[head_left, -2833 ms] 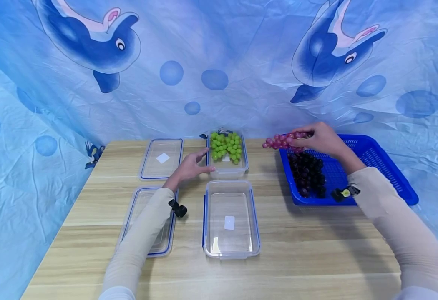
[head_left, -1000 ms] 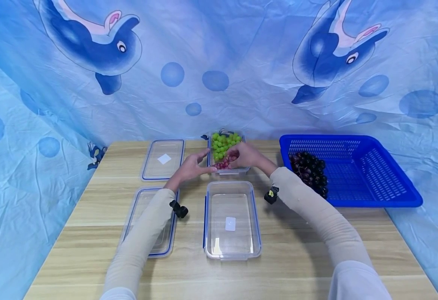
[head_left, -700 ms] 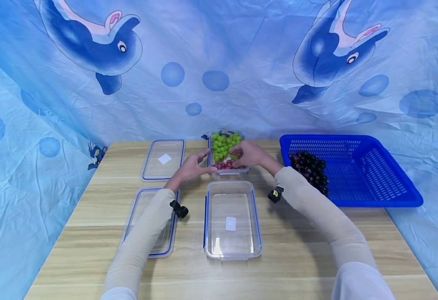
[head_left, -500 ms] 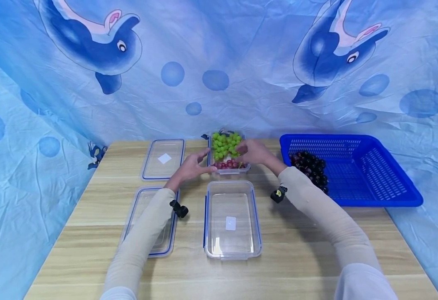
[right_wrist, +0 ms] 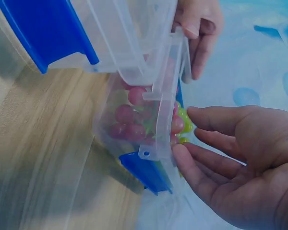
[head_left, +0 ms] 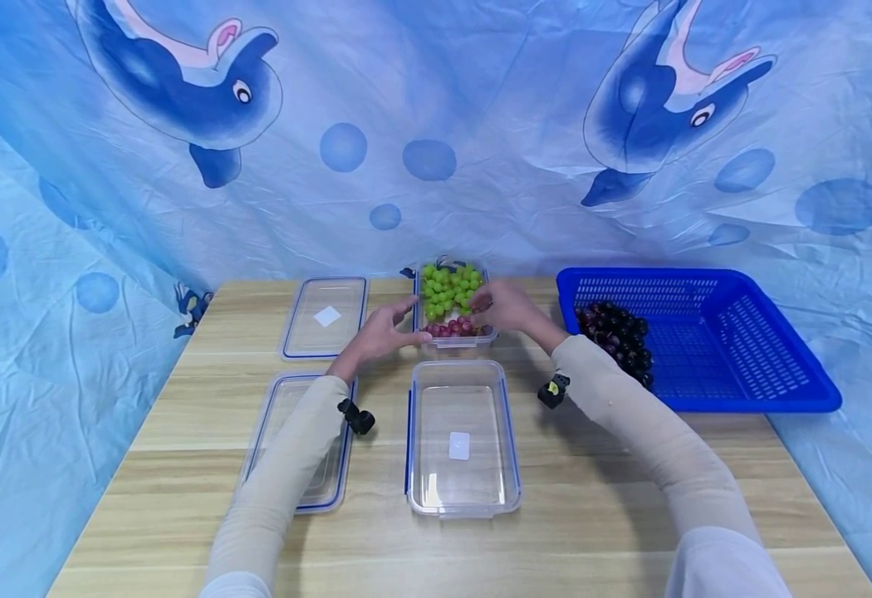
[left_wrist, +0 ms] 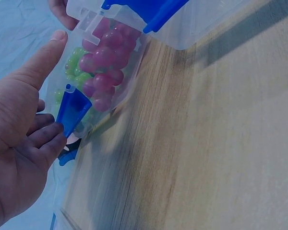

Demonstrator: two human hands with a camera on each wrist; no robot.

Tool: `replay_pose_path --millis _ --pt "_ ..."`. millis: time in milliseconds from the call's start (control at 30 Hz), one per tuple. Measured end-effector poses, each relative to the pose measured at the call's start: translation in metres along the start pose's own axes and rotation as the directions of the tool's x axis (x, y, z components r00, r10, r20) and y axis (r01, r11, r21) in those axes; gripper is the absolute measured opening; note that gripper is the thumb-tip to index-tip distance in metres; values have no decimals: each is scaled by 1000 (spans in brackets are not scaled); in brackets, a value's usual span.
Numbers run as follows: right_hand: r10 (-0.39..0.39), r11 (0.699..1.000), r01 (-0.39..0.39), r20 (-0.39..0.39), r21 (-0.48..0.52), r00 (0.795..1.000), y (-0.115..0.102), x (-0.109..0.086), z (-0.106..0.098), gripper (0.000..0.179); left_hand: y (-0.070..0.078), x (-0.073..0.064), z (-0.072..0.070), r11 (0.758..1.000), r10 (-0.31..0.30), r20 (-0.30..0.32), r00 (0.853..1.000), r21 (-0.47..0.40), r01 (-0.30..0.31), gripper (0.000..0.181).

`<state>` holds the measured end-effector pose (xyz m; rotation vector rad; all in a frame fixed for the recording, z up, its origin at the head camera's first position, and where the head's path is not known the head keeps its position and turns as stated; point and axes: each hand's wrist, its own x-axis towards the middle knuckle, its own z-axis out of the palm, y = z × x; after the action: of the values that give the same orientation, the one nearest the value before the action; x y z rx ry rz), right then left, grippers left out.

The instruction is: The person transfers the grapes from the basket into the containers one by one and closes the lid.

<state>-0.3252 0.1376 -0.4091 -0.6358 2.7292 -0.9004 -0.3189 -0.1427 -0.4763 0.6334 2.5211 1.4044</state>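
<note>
In the head view, green grapes [head_left: 445, 286] and a bunch of red grapes [head_left: 453, 329] lie in the far clear plastic container [head_left: 454, 342], the red ones along its near end. My left hand [head_left: 380, 332] rests at this container's left side, thumb stretched toward the near corner; in the left wrist view its fingers lie against a blue side latch [left_wrist: 73, 109]. At the right rim is my right hand [head_left: 511, 307], thumb and fingers apart. The right wrist view shows its thumb by the rim corner and its fingertips right at the red grapes [right_wrist: 176, 123].
A second clear container [head_left: 462, 490] with a white label stands nearer on the wooden table. Two clear lids with blue seals lie at the left, the far lid [head_left: 309, 324] and the near lid [head_left: 324, 482]. A blue basket [head_left: 735, 390] at the right holds black grapes [head_left: 623, 342].
My right hand has carried the red grapes from above the basket into the far container and let go, then shifted slightly right along them. The left hand has stayed in place.
</note>
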Motion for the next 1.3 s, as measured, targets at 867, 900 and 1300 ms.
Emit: replay_pose_path --millis 867,900,1300 --pt "-49 930 116 -195 349 980 -21 -7 -9 51 19 -28 -52 999 6 -127 992 -32 -10 69" --pt "-42 923 113 -196 367 980 -23 -6 -7 52 18 -31 -59 1000 8 -144 990 -21 -11 68" --pt "21 769 64 -126 636 992 -61 23 25 57 -16 -66 -134 995 -97 -233 968 -55 86 67"
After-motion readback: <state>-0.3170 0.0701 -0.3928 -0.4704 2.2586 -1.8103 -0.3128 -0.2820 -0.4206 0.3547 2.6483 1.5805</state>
